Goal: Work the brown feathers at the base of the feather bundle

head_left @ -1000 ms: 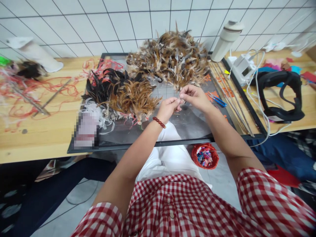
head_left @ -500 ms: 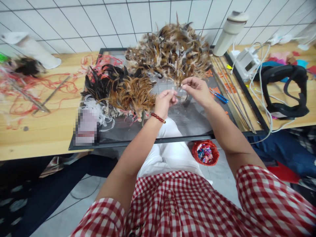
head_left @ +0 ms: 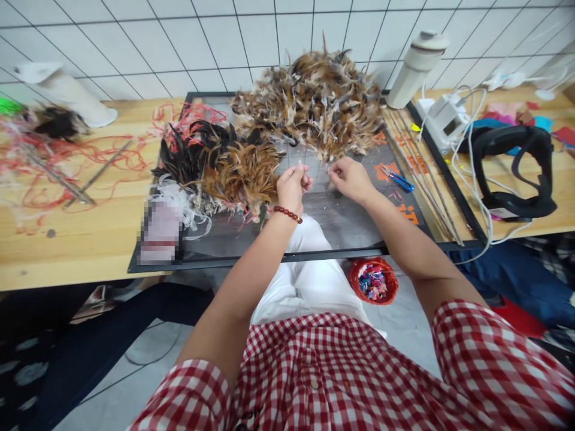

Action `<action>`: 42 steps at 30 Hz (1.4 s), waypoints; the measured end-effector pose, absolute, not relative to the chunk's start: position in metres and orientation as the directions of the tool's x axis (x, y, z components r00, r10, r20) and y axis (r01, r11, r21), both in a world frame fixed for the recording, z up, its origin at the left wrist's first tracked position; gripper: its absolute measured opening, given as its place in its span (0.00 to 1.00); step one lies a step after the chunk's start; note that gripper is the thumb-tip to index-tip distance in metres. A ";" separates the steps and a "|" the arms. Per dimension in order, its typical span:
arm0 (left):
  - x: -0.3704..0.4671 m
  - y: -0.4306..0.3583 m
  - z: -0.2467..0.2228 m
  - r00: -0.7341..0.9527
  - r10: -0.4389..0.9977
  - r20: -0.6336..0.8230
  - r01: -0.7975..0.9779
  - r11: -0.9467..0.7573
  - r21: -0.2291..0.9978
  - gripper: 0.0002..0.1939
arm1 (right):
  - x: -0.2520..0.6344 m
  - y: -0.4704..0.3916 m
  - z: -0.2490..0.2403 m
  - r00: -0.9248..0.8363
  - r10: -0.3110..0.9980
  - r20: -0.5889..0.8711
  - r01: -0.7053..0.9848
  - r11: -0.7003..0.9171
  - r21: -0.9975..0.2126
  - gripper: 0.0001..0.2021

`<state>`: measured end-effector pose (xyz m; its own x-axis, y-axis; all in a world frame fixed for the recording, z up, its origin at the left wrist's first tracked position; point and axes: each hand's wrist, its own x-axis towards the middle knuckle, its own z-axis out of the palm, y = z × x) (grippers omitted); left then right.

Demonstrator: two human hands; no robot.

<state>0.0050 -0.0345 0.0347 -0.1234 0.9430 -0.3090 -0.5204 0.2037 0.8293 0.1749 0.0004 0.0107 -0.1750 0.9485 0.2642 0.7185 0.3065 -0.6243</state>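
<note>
Over the middle of a dark tray (head_left: 341,230), my left hand (head_left: 294,187) is closed, a small pale tip showing at its fingers; what it holds is too small to make out. My right hand (head_left: 349,179) is pinched at the front edge of a big heap of brown feathers (head_left: 309,102), and its fingertips hide what is between them. Left of my left hand lies a bunch of orange-brown feathers (head_left: 242,173) beside black feathers (head_left: 179,155). Blue snips (head_left: 399,179) rest on the tray to the right of my right hand.
Thin sticks (head_left: 426,173) lie along the tray's right side. Beyond are a pale bottle (head_left: 417,69), a white power strip (head_left: 444,123) with cables and a black headset strap (head_left: 514,170). Red strings (head_left: 108,155) spread at left. A red basket (head_left: 374,280) stands below the edge.
My right hand has lowered slightly, its fingers now more bunched together. My left hand has shifted a little left, so the hands are farther apart. The view has tilted slightly.
</note>
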 end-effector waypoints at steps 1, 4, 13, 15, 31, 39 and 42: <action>0.005 -0.034 0.034 -0.124 0.942 -0.311 -0.520 0.205 0.829 0.11 | 0.175 0.001 0.013 -0.134 0.964 0.229 0.615 0.263 -0.743 0.05; 0.006 -0.035 0.033 -0.122 0.944 -0.305 -0.509 0.205 0.836 0.10 | 0.173 -0.002 0.023 -0.094 0.991 0.091 0.210 0.109 -0.972 0.12; 0.008 -0.037 0.028 0.066 0.961 -0.267 -0.520 0.262 0.813 0.06 | 0.148 -0.023 0.034 -0.238 0.963 -0.124 -0.114 -0.154 -0.982 0.21; 0.007 -0.036 0.028 0.107 0.952 -0.285 -0.511 0.299 0.806 0.09 | 0.146 -0.025 0.032 -0.230 0.962 -0.149 -0.118 -0.179 -0.977 0.20; 0.007 -0.038 0.037 0.094 0.935 -0.343 -0.519 0.340 0.784 0.12 | 0.238 0.019 0.012 -0.347 0.898 0.270 0.792 0.435 -0.428 0.14; 0.008 -0.039 0.037 0.072 0.929 -0.362 -0.481 0.351 0.803 0.12 | 0.216 0.013 0.004 -0.273 0.932 0.239 0.903 0.334 -0.270 0.06; 0.009 -0.040 0.035 0.063 0.936 -0.346 -0.506 0.329 0.797 0.11 | 0.206 0.007 0.010 -0.220 0.927 0.303 0.819 0.344 -0.459 0.07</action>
<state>0.0090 -0.0395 0.0352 0.0633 0.9360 -0.3462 -0.5058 0.3291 0.7974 0.2057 0.0073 0.0099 -0.2198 0.9274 0.3028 0.8189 0.3441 -0.4593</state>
